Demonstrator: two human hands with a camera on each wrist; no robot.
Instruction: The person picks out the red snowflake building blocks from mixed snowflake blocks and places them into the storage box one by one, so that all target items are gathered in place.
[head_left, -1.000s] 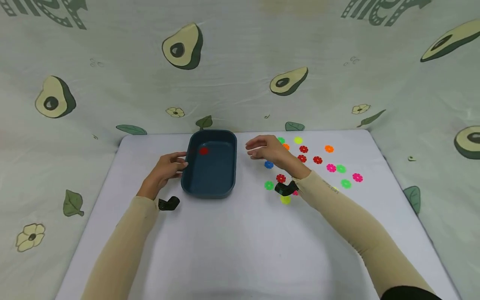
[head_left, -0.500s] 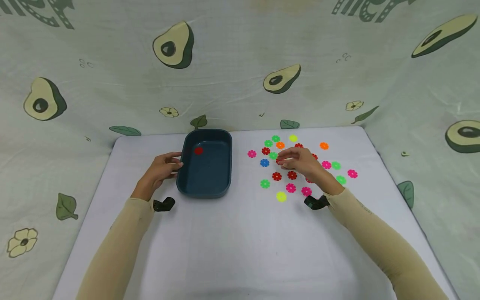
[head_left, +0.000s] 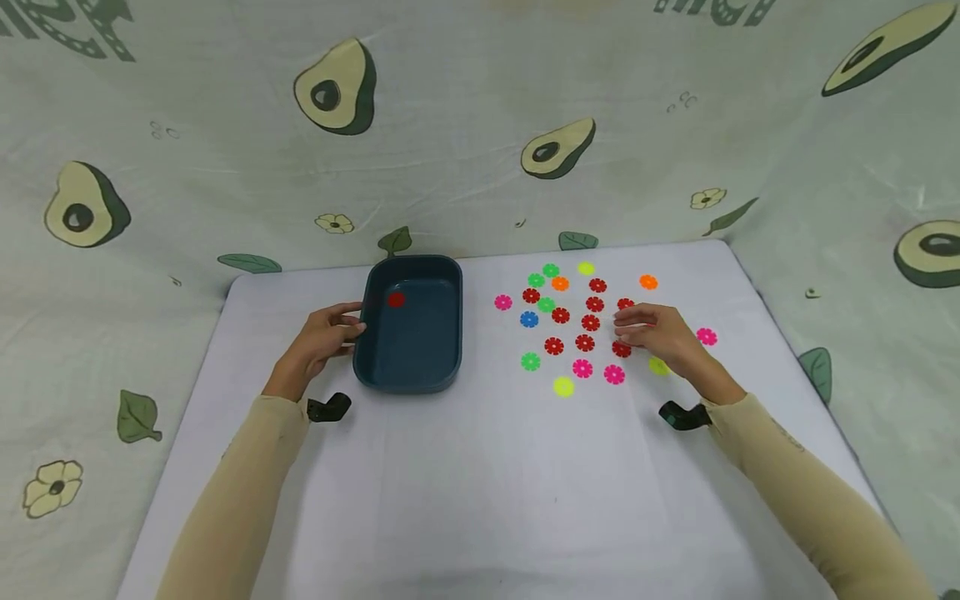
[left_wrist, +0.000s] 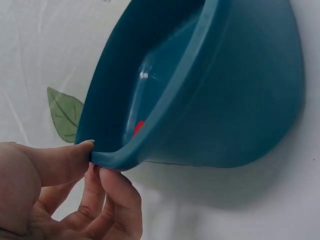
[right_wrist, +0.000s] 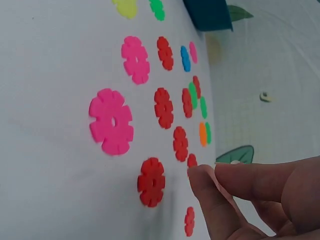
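At the left, my left hand (head_left: 321,340) pinches the rim of a deep blue plastic tray (head_left: 408,354), thumb over the edge and fingers beneath, as the left wrist view shows. One red flower-shaped disc (head_left: 396,300) lies inside the tray toward its far end. Over the right part of the scattered discs hovers my right hand (head_left: 662,337), thumb and forefinger close together with nothing visible between them. Nearest below its fingertips is a red disc (right_wrist: 151,182); a pink disc (right_wrist: 111,122) lies a little farther off. Some discs are hidden beneath this hand.
Several notched discs in red, green, pink, yellow, orange and blue lie flat on the white table (head_left: 465,492), including a blue disc (head_left: 528,319) and an orange disc (head_left: 648,282). Behind the table hangs a printed avocado cloth (head_left: 450,167).
My right hand has moved from beside the tray rightward across the discs, uncovering those on the left. My left hand stays at the tray's rim. The head view has shifted slightly.
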